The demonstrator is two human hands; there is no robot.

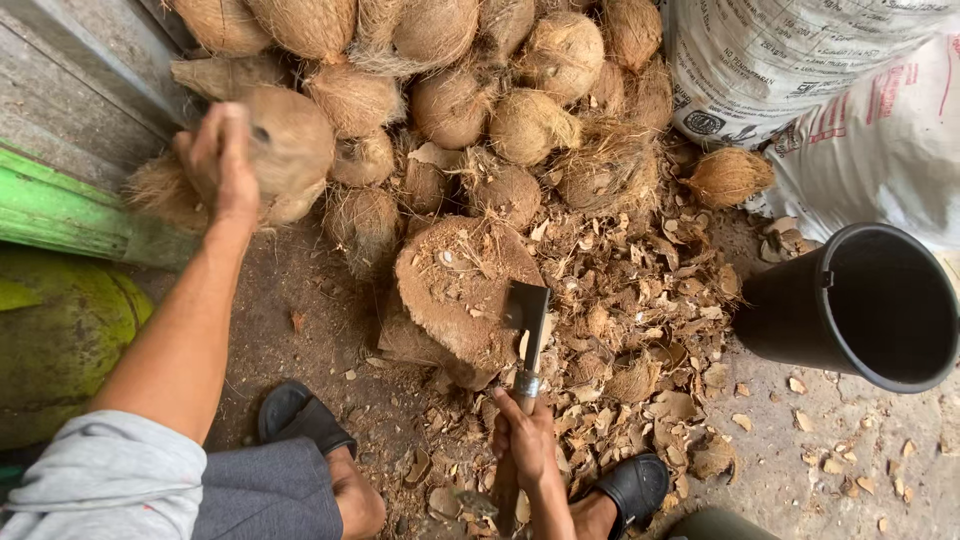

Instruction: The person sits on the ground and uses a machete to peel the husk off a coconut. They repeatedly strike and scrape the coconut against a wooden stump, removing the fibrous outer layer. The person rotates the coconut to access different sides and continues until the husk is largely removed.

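Hands busy: left hand (218, 160) grips a husked coconut (285, 150), right hand (525, 440) clenches a cleaver (527, 325) resting on the stump (455, 285)

two bulging white woven plastic sacks (800, 70) fill the upper right corner, one leaning on the other, printed with black lettering and round marks; the lower sack (880, 150) carries red lettering.

Two hands at work: the left hand (215, 160) on one coconut (285, 150), the right hand (525, 440) on one cleaver (527, 318). Beyond it, one black bucket (860, 305), two white sacks (800, 70).
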